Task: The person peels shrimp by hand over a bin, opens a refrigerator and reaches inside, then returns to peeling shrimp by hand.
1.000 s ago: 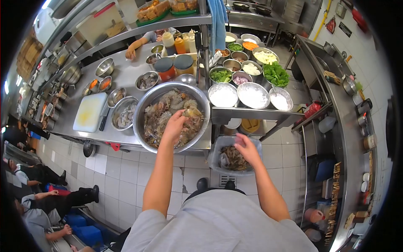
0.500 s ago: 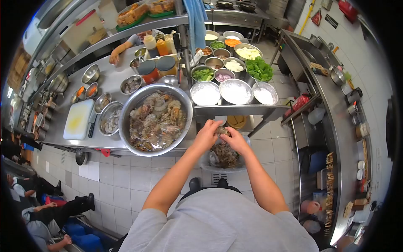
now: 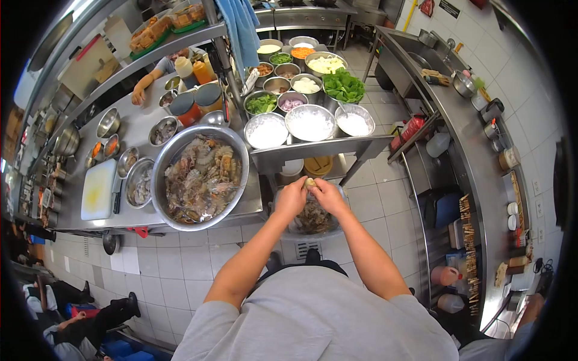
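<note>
My left hand (image 3: 291, 198) and my right hand (image 3: 328, 196) meet in front of me, both closed by the fingertips on a small shrimp (image 3: 310, 182). My fingers partly cover it. Under them a translucent tub (image 3: 339, 227) stands low by my feet, with shrimp heads and shells (image 3: 313, 218) inside. To the left, a large metal bowl (image 3: 158, 191) holds many whole raw shrimp (image 3: 201, 171) in liquid. Beside it, a smaller metal bowl (image 3: 132, 194) contains pale, peeled-looking shrimp (image 3: 142, 183).
A white cutting board (image 3: 99, 189) and a knife (image 3: 117, 195) lie at the left. Ahead are pans of white powder (image 3: 310, 122) and lettuce (image 3: 343, 88). A co-worker's hand (image 3: 138, 95) rests across the counter. People sit at lower left; another person's arm (image 3: 530, 313) shows at lower right.
My view has swung so the counters appear further left. My hands have drawn closer together around the shrimp, which shows less between my fingers. An arm has come into view at lower right.
</note>
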`<state>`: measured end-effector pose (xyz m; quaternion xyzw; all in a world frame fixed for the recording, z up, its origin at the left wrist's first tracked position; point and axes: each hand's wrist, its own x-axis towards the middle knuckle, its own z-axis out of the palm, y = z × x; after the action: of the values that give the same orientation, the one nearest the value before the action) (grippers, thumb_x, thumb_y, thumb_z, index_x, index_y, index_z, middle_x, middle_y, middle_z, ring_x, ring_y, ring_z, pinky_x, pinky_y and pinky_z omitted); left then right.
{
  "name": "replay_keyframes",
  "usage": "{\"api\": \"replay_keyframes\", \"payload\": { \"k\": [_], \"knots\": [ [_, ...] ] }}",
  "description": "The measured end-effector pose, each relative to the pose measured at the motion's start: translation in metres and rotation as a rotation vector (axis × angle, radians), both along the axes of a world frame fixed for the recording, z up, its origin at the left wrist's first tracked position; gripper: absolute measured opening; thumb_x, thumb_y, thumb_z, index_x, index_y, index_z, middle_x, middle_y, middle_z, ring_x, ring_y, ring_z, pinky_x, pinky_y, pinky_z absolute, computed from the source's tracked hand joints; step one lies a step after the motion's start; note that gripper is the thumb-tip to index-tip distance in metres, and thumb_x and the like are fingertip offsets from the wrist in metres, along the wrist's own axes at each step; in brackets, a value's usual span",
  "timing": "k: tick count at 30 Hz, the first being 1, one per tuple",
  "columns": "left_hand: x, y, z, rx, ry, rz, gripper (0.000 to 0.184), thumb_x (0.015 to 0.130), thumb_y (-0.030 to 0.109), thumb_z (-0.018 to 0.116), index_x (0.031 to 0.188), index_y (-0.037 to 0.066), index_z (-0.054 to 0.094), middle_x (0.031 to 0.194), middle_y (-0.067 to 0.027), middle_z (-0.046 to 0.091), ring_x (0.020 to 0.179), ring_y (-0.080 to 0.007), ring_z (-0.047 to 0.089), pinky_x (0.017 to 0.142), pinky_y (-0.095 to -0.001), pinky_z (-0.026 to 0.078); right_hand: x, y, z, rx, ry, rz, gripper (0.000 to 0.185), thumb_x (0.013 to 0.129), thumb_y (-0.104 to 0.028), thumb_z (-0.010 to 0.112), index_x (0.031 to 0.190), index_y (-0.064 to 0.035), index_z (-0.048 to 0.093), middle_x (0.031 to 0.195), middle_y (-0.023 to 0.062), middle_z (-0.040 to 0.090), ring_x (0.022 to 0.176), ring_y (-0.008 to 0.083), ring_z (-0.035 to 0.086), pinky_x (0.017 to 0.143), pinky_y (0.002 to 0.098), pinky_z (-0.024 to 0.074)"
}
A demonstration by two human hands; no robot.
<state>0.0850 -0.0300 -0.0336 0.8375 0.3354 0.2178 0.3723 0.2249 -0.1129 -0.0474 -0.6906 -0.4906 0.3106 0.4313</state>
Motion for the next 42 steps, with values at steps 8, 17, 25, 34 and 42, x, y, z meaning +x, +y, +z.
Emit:
{"api": "replay_keyframes", "payload": {
  "k": [8, 17, 25, 34, 42],
  "knots": [
    [0.000, -0.004, -0.009, 0.026, -0.055, -0.020, 0.048, 0.085, 0.008, 0.059, 0.132, 0.001, 0.053, 0.115, -0.0251, 0.063, 0.107, -0.0423, 0.060, 0.093, -0.0446, 0.048, -0.005, 0.009, -0.007, -0.086, -0.047, 0.045, 0.031, 0.093, -0.030, 0.059, 0.102, -0.0003, 0.060, 0.091, 0.0183, 0.066, 0.086, 0.0295, 0.063, 0.077, 0.0399, 0.0482],
    [-0.002, -0.006, -0.004, -0.025, 0.039, -0.065, 0.044, 0.090, 0.008, 0.054, 0.133, -0.001, 0.047, 0.111, -0.0236, 0.064, 0.100, -0.0372, 0.065, 0.085, -0.0430, 0.053, -0.004, 0.009, -0.010, -0.071, -0.261, -0.067, 0.031, 0.084, -0.025, 0.048, 0.099, 0.0011, 0.057, 0.097, 0.0256, 0.064, 0.094, 0.0445, 0.059, 0.080, 0.0501, 0.0457],
    [-0.018, 0.018, 0.021, -1.102, -0.228, -0.366, 0.053, 0.099, 0.011, 0.051, 0.149, 0.009, 0.033, 0.112, -0.0096, 0.065, 0.085, -0.0155, 0.064, 0.073, -0.0267, 0.055, 0.024, 0.007, -0.015, -0.013, 0.155, 0.128, 0.026, 0.092, -0.013, 0.044, 0.108, 0.0000, 0.059, 0.091, 0.0121, 0.064, 0.086, 0.0236, 0.060, 0.080, 0.0340, 0.0477],
    [-0.023, 0.022, 0.012, -1.260, -0.366, -0.394, 0.072, 0.099, 0.007, 0.049, 0.156, 0.015, 0.006, 0.115, -0.0134, 0.064, 0.085, -0.0152, 0.065, 0.071, -0.0269, 0.053, 0.014, 0.022, -0.019, -0.160, -0.115, -0.049, 0.019, 0.092, -0.018, 0.047, 0.096, -0.0028, 0.058, 0.086, 0.0171, 0.064, 0.077, 0.0265, 0.061, 0.072, 0.0376, 0.0487],
    [-0.035, 0.023, -0.005, -1.215, -0.154, -0.367, 0.065, 0.097, 0.006, 0.052, 0.153, 0.013, 0.021, 0.111, -0.0095, 0.066, 0.080, -0.0154, 0.065, 0.069, -0.0265, 0.052, 0.029, 0.018, -0.027, -0.167, -0.410, -0.281, 0.027, 0.091, -0.028, 0.045, 0.090, -0.0037, 0.055, 0.092, 0.0237, 0.064, 0.090, 0.0441, 0.061, 0.078, 0.0547, 0.0462]
  ]
}}
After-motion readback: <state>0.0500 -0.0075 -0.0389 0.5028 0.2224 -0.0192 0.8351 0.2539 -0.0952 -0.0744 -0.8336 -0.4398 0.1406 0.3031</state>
